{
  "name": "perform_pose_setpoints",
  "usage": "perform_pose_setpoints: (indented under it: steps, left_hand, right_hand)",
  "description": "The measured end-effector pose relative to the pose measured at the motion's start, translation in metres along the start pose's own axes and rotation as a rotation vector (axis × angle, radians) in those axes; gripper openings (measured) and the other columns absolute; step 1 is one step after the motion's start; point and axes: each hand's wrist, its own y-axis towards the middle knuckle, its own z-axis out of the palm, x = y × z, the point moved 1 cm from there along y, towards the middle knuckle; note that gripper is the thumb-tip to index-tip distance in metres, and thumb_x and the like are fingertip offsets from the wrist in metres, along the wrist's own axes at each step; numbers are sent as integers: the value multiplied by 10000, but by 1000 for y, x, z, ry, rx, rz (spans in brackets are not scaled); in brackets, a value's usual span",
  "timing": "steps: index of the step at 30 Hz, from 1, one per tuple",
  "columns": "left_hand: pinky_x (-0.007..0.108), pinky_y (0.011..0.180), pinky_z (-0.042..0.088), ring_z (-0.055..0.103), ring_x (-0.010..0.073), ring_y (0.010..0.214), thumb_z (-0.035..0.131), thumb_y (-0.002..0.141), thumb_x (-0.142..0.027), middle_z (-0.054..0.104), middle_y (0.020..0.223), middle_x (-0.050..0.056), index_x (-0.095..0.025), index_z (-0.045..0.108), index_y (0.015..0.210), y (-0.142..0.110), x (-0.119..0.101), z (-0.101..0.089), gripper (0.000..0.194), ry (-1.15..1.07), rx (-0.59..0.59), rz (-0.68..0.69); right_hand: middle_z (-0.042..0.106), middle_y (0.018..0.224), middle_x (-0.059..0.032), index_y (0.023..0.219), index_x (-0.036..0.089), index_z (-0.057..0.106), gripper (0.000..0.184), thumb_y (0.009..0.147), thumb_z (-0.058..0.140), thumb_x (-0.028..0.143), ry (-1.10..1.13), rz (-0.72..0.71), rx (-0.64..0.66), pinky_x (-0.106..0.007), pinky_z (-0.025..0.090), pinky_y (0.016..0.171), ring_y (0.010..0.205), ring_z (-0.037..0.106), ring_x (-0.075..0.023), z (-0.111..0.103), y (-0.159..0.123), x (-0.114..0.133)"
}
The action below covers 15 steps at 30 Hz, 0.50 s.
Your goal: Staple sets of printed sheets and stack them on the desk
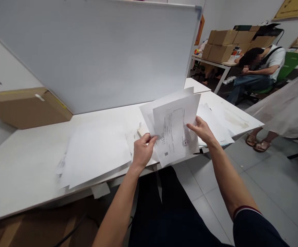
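Several printed paper sheets (176, 128) are held up in front of me over the table's front edge, tilted toward me. The front one bears lines of print, a round stamp and a small dark square. My left hand (143, 149) pinches their left edge between thumb and fingers. At the right edge, my right hand (201, 130) grips them with the thumb on the front; its other fingers are mostly behind the paper. A stack of white paper (97, 152) lies on the table to the left. More loose sheets (212, 123) lie just beyond my right hand.
A large whiteboard (100, 51) stands along the back of the white table (17, 171). A cardboard box (28, 106) leans at the left. Stacked boxes (219, 44) fill another table. A seated person (264, 68) and a standing person's skirt (290, 99) are at the right.
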Motion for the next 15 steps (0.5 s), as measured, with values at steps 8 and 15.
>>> perform_pose_setpoints:
  steps: [8,15]
  left_hand:
    - [195,611,421,557,97,623,618,787,-333,640,666,-22,-190,636,736,-1,-8,-52,153,136,-236,139]
    - [182,503,345,400,62,496,605,799,-337,476,529,-54,-167,543,604,0,-7,-74,266,174,-365,154]
  right_hand:
    - [715,841,-26,784,217,662,291,605,773,418,488,22,-47,-415,511,798,817,654,-221,43,10,22]
    - [714,900,-37,834,234,655,296,636,743,436,540,-54,-22,-443,511,807,908,643,-251,68,9,38]
